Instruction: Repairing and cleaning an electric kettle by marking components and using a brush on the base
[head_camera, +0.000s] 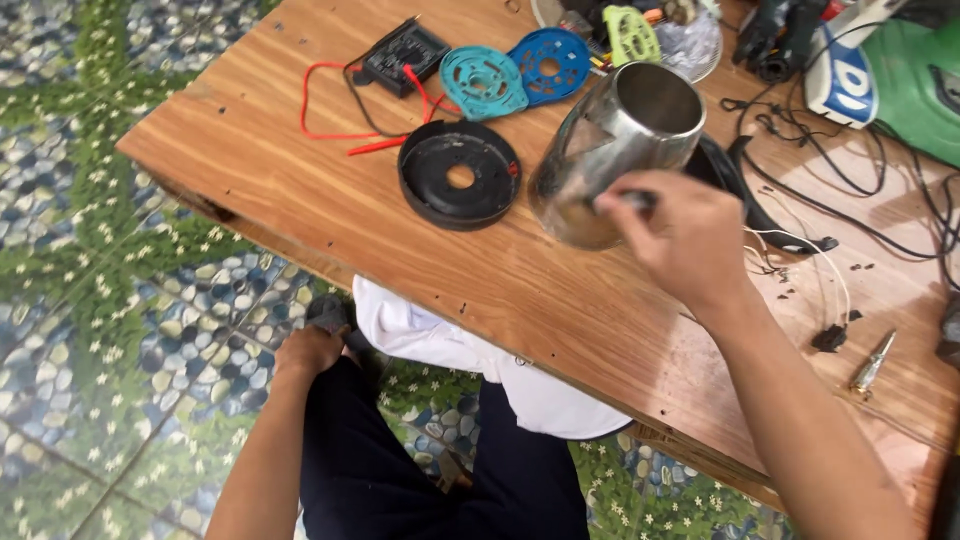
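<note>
Resting low on the knee, the left hand (312, 348) is curled on a dark object, while the right hand (680, 235) pinches the handle of the tilted steel kettle body (615, 150) on the tabletop (300, 190), its black base plate (459, 174) already detached alongside, with reassembly outstanding.

A shiny steel kettle body (612, 150) is lying tilted on the wooden bench, its open round mouth pointing toward one o'clock and its base toward seven o'clock. Its dented, mirror-bright wall is reflecting the wood. At its four o'clock side it is sitting under closed fingers.
</note>
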